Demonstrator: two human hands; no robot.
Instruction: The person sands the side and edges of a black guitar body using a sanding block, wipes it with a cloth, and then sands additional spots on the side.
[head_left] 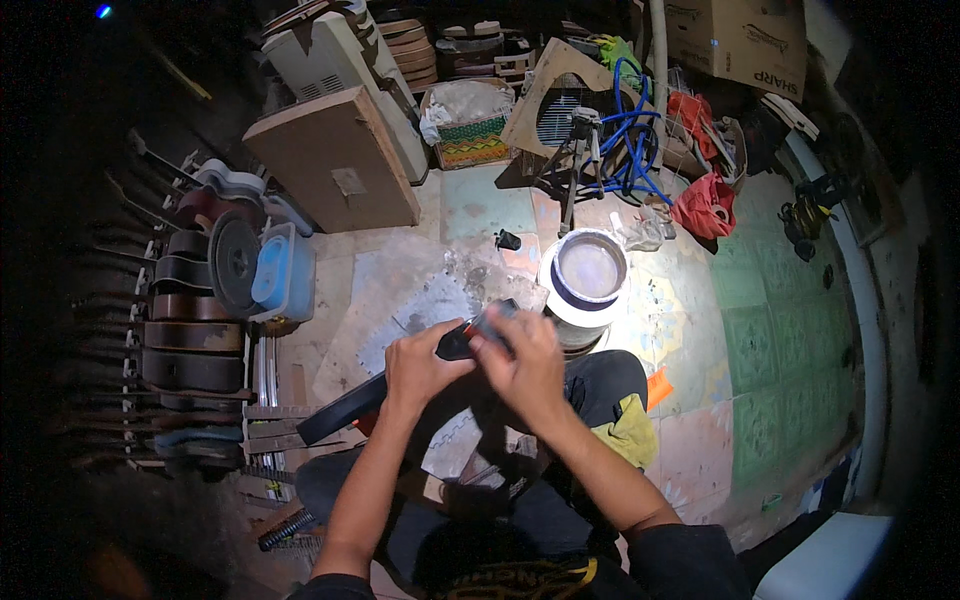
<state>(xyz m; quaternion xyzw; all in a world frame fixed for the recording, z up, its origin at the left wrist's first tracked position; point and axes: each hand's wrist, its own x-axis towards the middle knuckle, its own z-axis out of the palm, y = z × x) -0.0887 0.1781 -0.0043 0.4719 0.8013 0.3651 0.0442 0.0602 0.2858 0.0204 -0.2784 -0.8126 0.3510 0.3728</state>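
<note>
A long, flat black piece [342, 411], shaped somewhat like a guitar neck, slants across my lap from lower left to upper right. My left hand [420, 368] is closed around it near its upper end. Pressed against that same end is a small dark pad with a reddish edge [472, 328], pinched in the fingers of my right hand [527, 362]; its exact kind is hard to make out. Below my hands, a pale grey sheet [452, 445] lies between my legs, partly in shadow.
A round basin of cloudy water [592, 266] sits ahead to the right on a bucket-like stand. Guitar bodies [192, 368] line the left, beside a blue tub [285, 275]. A small tripod [577, 165], blue hose [628, 150] and yellow cloth [630, 432] are also around me.
</note>
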